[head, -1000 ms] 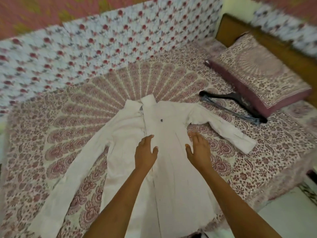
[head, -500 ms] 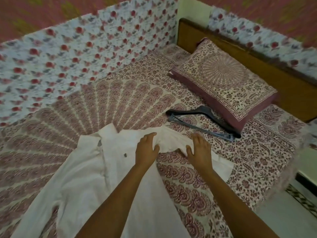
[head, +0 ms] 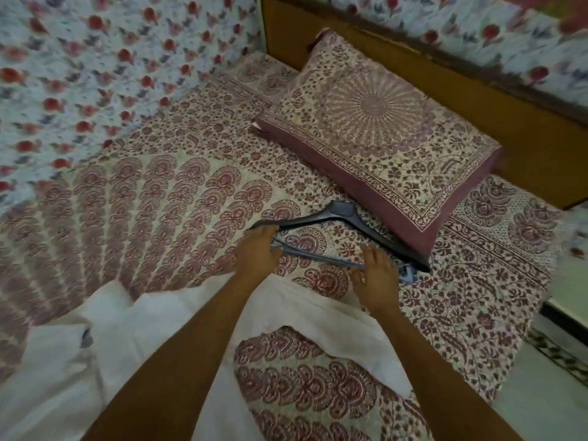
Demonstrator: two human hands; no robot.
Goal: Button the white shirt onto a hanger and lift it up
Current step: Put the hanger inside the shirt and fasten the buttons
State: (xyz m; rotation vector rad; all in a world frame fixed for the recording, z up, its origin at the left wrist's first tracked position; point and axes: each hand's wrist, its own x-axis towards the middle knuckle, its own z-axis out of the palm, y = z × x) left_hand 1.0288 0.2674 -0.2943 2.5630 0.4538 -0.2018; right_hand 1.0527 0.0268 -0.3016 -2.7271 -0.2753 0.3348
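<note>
The white shirt (head: 127, 329) lies spread on the patterned bedsheet (head: 159, 202) at the lower left, and one sleeve runs to the right beneath both my forearms. A dark hanger (head: 343, 214) with a grey lower bar rests flat on the sheet just in front of the pillow. My left hand (head: 259, 249) covers the hanger's left end with its fingers curled over it. My right hand (head: 377, 275) touches the right part of the lower bar, fingers spread. The hanger's hook is hidden.
A patterned pillow (head: 381, 138) lies right behind the hanger, against a wooden headboard (head: 477, 100). Flowered cloth (head: 95, 58) lines the wall at the left and back. The bed's edge drops to a pale floor (head: 541, 393) at the lower right.
Both hands have left the shirt's front and moved right and forward to the hanger. My view has swung to the right, so the shirt now sits at the lower left.
</note>
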